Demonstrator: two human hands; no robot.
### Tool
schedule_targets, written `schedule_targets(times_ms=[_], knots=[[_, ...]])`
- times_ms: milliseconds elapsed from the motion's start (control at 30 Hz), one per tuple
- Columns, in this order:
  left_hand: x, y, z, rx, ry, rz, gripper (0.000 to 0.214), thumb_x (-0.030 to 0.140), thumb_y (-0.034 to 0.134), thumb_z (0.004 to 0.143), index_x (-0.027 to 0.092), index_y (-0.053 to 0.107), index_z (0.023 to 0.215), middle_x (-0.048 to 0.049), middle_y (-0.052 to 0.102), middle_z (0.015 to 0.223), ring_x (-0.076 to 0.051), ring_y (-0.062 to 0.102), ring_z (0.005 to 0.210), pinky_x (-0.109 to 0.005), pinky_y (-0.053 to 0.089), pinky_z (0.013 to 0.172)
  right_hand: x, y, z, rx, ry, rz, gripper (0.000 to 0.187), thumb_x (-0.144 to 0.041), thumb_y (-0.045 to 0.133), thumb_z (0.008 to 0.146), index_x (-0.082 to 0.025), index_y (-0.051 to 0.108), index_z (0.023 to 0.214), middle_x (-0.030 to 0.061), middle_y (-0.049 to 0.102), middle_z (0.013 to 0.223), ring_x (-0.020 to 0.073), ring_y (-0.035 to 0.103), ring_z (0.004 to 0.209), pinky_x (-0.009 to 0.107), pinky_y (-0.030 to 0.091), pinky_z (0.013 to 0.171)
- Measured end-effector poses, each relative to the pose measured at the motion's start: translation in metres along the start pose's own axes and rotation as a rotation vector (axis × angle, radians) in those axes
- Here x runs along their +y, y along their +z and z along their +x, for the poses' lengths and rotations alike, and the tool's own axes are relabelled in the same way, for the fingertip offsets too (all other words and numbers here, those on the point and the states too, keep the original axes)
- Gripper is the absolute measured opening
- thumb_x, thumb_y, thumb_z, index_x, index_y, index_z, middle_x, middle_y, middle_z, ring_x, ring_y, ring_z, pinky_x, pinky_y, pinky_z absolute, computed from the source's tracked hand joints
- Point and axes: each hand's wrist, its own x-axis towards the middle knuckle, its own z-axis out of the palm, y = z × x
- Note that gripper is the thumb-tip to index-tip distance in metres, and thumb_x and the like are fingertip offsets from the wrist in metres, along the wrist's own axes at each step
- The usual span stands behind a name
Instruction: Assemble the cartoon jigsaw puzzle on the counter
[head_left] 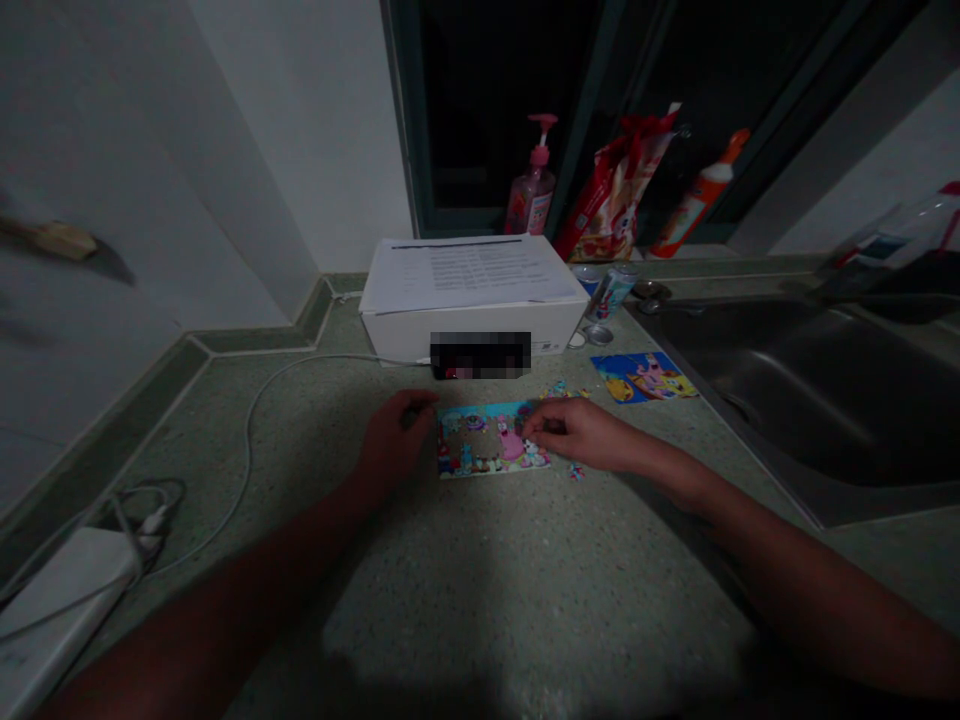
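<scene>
- Leaning over a speckled green stone counter (457, 610), the person has both bare hands at a small, brightly coloured cartoon jigsaw puzzle (491, 440), which lies flat near the counter's middle, with dark gaps across its centre.
- The left hand (397, 435) touches the puzzle's left edge, its grip curled and mostly closed; the dim view hides whether it holds a piece.
- The right hand (577, 435) lies over the puzzle's right side, its grip half closed; whether it holds anything, I cannot tell.
- A loose jigsaw piece (576, 472) sits just below the right hand; more pieces (559, 390) lie just beyond the puzzle.
- A blue-and-yellow cartoon picture card (643, 377) lies farther right, near a stainless steel sink (787, 400).
- Behind stands a white cardboard box (472, 335), topped by a printed paper sheet (469, 275).
</scene>
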Motion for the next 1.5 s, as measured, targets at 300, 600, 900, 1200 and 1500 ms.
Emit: schedule_targets(times_ms=[300, 600, 900, 1200, 1500], knots=[[0.001, 0.000, 0.000, 0.002, -0.005, 0.002, 0.024, 0.033, 0.059, 0.088, 0.022, 0.074, 0.104, -0.0077, 0.080, 0.105, -0.026, 0.073, 0.099, -0.045, 0.057, 0.097, -0.003, 0.001, 0.000, 0.010, -0.013, -0.106, 0.014, -0.019, 0.065, 0.095, -0.021, 0.077, 0.099, 0.0021, 0.075, 0.087, 0.0156, 0.065, 0.074, 0.029, 0.047, 0.069], [0.001, 0.000, 0.000, 0.007, -0.003, 0.010, 0.029, 0.036, 0.057, 0.088, 0.021, 0.074, 0.105, -0.0084, 0.079, 0.106, -0.027, 0.072, 0.101, -0.045, 0.056, 0.099, -0.007, 0.000, -0.001, 0.058, -0.043, -0.217, 0.015, -0.018, 0.065, 0.095, -0.022, 0.078, 0.103, 0.0025, 0.073, 0.091, 0.0165, 0.066, 0.080, 0.030, 0.047, 0.075], [0.001, 0.000, -0.001, 0.008, -0.019, -0.004, 0.025, 0.032, 0.060, 0.089, 0.021, 0.074, 0.106, -0.0077, 0.080, 0.107, -0.026, 0.073, 0.101, -0.045, 0.057, 0.099, -0.013, 0.002, -0.003, 0.025, -0.036, -0.355, 0.016, -0.018, 0.063, 0.096, -0.024, 0.075, 0.087, 0.0036, 0.070, 0.092, 0.0189, 0.065, 0.084, 0.032, 0.045, 0.076], [0.004, 0.000, -0.001, 0.012, -0.014, 0.003, 0.021, 0.031, 0.060, 0.090, 0.021, 0.074, 0.102, -0.0086, 0.080, 0.106, -0.027, 0.074, 0.102, -0.047, 0.057, 0.099, -0.006, -0.041, -0.024, 0.390, 0.098, -0.370, 0.023, -0.036, 0.057, 0.100, -0.022, 0.074, 0.098, 0.0080, 0.073, 0.093, 0.0214, 0.066, 0.075, 0.034, 0.047, 0.067], [0.003, -0.001, -0.001, 0.009, -0.022, 0.004, 0.021, 0.030, 0.060, 0.089, 0.022, 0.074, 0.102, -0.0068, 0.080, 0.105, -0.026, 0.073, 0.102, -0.044, 0.057, 0.098, 0.027, -0.063, -0.043, 0.152, 0.266, -0.656, 0.023, -0.028, 0.057, 0.095, -0.022, 0.079, 0.098, 0.0096, 0.080, 0.098, 0.0262, 0.074, 0.085, 0.036, 0.050, 0.073]])
